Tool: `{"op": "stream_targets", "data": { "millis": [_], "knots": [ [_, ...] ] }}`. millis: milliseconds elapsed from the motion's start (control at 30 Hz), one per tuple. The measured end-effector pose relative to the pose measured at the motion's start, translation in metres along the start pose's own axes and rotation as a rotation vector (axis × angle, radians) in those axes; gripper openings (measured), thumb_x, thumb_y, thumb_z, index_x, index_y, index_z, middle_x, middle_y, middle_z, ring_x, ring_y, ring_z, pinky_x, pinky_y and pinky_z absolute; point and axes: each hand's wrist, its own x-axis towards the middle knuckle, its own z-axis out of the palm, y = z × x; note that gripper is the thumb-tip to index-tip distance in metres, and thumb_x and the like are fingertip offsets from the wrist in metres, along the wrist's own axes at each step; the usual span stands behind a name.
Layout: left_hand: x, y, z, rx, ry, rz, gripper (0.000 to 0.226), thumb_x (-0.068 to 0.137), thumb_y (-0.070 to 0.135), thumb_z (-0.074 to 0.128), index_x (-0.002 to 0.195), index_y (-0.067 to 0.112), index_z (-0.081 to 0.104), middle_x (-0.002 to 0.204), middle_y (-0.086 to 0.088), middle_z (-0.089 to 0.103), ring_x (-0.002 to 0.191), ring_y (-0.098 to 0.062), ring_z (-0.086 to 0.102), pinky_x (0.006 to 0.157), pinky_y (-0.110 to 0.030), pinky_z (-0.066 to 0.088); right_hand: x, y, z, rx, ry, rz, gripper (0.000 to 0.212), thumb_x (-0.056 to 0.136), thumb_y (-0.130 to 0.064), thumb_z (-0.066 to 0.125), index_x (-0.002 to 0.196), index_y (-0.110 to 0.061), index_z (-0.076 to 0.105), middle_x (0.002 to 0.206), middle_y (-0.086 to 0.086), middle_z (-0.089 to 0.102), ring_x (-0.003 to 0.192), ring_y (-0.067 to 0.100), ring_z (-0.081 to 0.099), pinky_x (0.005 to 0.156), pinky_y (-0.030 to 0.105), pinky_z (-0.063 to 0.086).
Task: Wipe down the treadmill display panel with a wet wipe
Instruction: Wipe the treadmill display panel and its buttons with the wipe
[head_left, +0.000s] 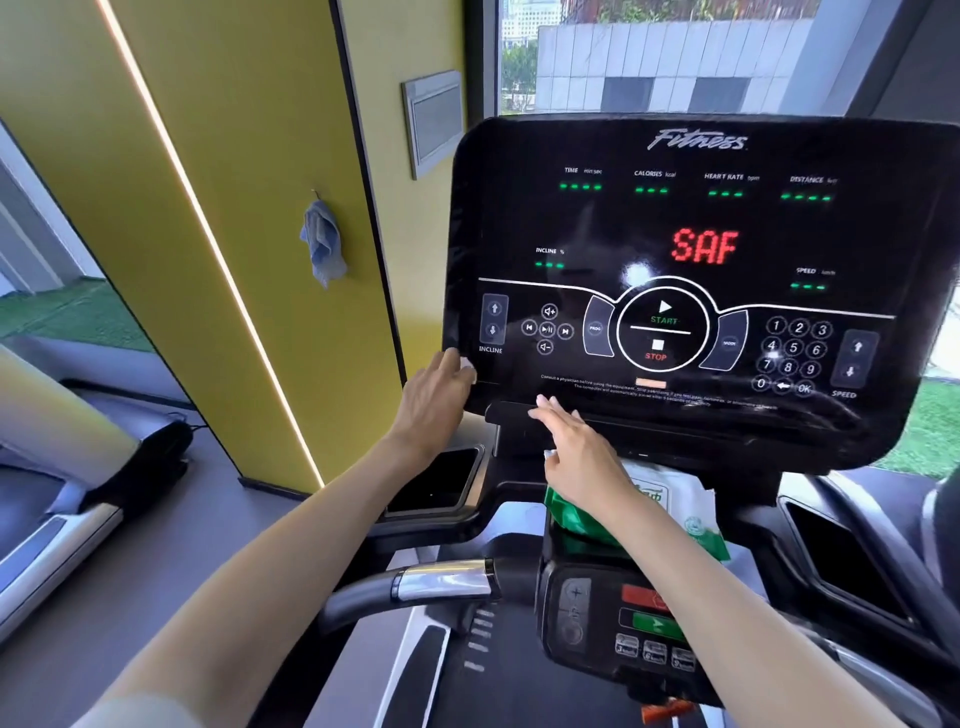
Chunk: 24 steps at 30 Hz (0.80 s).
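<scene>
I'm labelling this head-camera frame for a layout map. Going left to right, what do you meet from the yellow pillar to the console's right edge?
First the blue cloth → left hand → right hand → number keypad → SPEED arrow buttons.

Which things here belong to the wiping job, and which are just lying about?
For the job: treadmill display panel; wet wipe pack; left hand; right hand.
Just about: blue cloth hanging on the yellow wall; handlebar control pod; neighbouring treadmill.
</scene>
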Motion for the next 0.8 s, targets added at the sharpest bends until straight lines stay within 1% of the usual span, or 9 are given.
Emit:
{"op": "stream_targets", "data": {
  "millis": [100,233,333,433,500,533,600,667,800],
  "knots": [
    [0.01,0.013,0.008,-0.265,-0.012,-0.169,0.039,0.065,-0.021,0.055,0.091,0.005,0.067,0.089,-0.011,0.057,0.085,-0.03,0.056,0.047,-0.03,0.034,0.0,0.0,0.0,-0.001,0.001,0.009,0.063,0.078,0.011,0.044,0.137,-0.011,0.04,0.153,0.0,0.027,0.141,0.009,0.019,0.112,0.018,0.008],
    [0.008,0.011,0.016,-0.345,-0.308,-0.136,0.033,0.08,-0.01,0.049,0.096,0.011,0.068,0.098,-0.006,0.059,0.091,-0.027,0.059,0.063,-0.032,0.043,0.001,0.001,-0.002,0.011,-0.012,0.016,0.062,0.079,0.01,0.044,0.137,-0.013,0.04,0.153,-0.002,0.026,0.141,0.008,0.018,0.11,0.016,0.008],
    [0.014,-0.012,0.004,-0.366,-0.256,-0.27,0.031,0.08,-0.007,0.052,0.094,0.015,0.069,0.098,-0.003,0.06,0.087,-0.026,0.059,0.069,-0.036,0.049,0.001,0.001,-0.001,0.04,-0.023,0.027,0.062,0.079,0.009,0.043,0.136,-0.014,0.041,0.153,-0.003,0.026,0.141,0.008,0.019,0.111,0.017,0.008],
    [0.027,-0.011,-0.013,-0.84,-0.186,-0.551,0.018,0.085,0.0,0.056,0.09,0.015,0.064,0.083,0.004,0.057,0.074,-0.013,0.054,0.066,-0.026,0.043,0.006,-0.002,-0.007,0.081,-0.059,0.093,0.056,0.08,0.004,0.045,0.132,-0.016,0.046,0.148,0.001,0.038,0.135,0.014,0.034,0.113,0.026,0.022],
    [0.031,-0.002,-0.023,-1.256,-0.287,-0.695,0.022,0.084,-0.005,0.058,0.093,0.015,0.059,0.077,0.002,0.053,0.067,-0.012,0.05,0.058,-0.024,0.037,0.016,-0.007,-0.016,0.145,-0.025,0.174,0.046,0.082,-0.006,0.052,0.126,-0.019,0.052,0.132,0.006,0.056,0.117,0.021,0.054,0.1,0.034,0.041],
    [0.03,0.001,-0.025,-1.409,-0.369,-0.733,0.025,0.083,-0.007,0.059,0.095,0.014,0.058,0.077,0.0,0.053,0.066,-0.015,0.05,0.058,-0.026,0.037,0.021,-0.011,-0.02,0.215,0.016,0.206,0.042,0.082,-0.01,0.057,0.123,-0.02,0.055,0.123,0.005,0.062,0.11,0.02,0.057,0.095,0.033,0.044],
    [0.027,0.003,-0.027,-1.553,-0.549,-0.686,0.028,0.081,-0.007,0.062,0.1,0.014,0.057,0.078,-0.002,0.057,0.069,-0.018,0.053,0.062,-0.029,0.04,0.028,-0.022,-0.028,0.469,0.08,0.251,0.038,0.082,-0.017,0.065,0.119,-0.021,0.058,0.11,0.001,0.065,0.103,0.013,0.059,0.09,0.026,0.045],
    [0.023,0.007,-0.03,-1.575,-0.66,-0.603,0.029,0.081,-0.007,0.063,0.101,0.013,0.056,0.077,-0.002,0.06,0.072,-0.018,0.056,0.065,-0.029,0.043,0.031,-0.033,-0.032,0.719,0.061,0.28,0.032,0.081,-0.019,0.068,0.112,-0.019,0.061,0.099,-0.001,0.064,0.09,0.009,0.06,0.082,0.024,0.047],
    [0.018,0.007,-0.033,-1.599,-0.675,-0.617,0.025,0.083,-0.002,0.063,0.101,0.013,0.056,0.083,-0.004,0.062,0.075,-0.018,0.059,0.068,-0.03,0.047,0.035,-0.038,-0.024,0.767,0.087,0.359,0.007,0.08,-0.012,0.065,0.087,-0.013,0.065,0.082,0.001,0.065,0.075,0.012,0.057,0.068,0.028,0.048]
  ]
}}
